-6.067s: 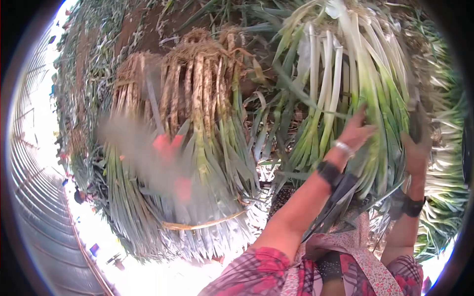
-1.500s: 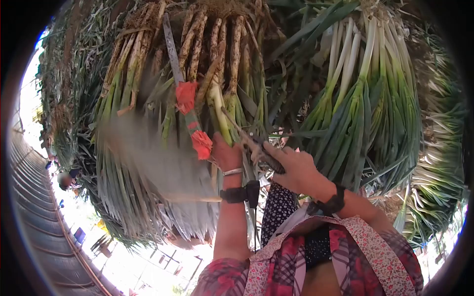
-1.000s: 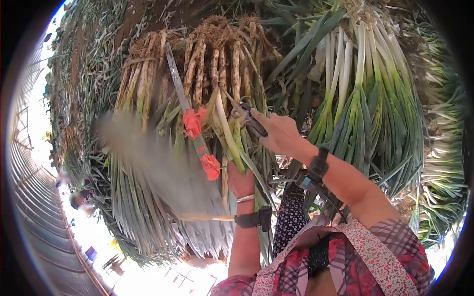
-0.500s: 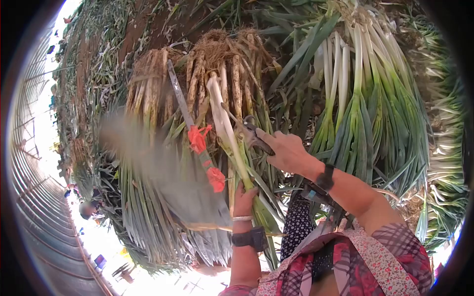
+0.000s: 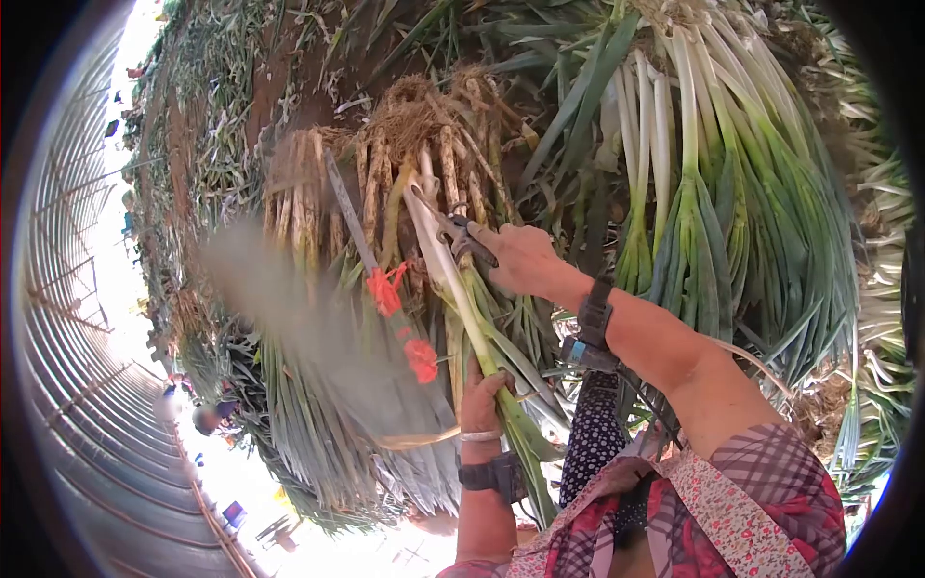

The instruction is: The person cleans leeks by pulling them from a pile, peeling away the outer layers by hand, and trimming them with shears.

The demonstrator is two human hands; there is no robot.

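Observation:
My left hand (image 5: pixel 481 405) is closed around the green lower part of a leek (image 5: pixel 439 255), whose pale shank points up and away from me. My right hand (image 5: pixel 528 260) grips a pair of scissors (image 5: pixel 466 241) with dark handles. Its blades lie across the pale shank, near the upper end. Beneath, a pile of unpeeled leeks (image 5: pixel 448 164) with brown skins and shaggy roots lies side by side. A long narrow metal blade (image 5: pixel 349 210) with red wrapping (image 5: pixel 384 291) on its handle appears left of the held leek.
Cleaned white-and-green leeks (image 5: pixel 689 144) form a bundle on the right, and more lie along the far right edge. Leaf scraps (image 5: pixel 231 106) cover the ground at upper left. A curved ribbed wall (image 5: pixel 87 385) runs along the left. A grey blur covers part of the left pile.
My right hand and the scissors have shifted left and slightly up, closer along the shank. My left hand keeps its hold on the leek. The whole view has shifted a little.

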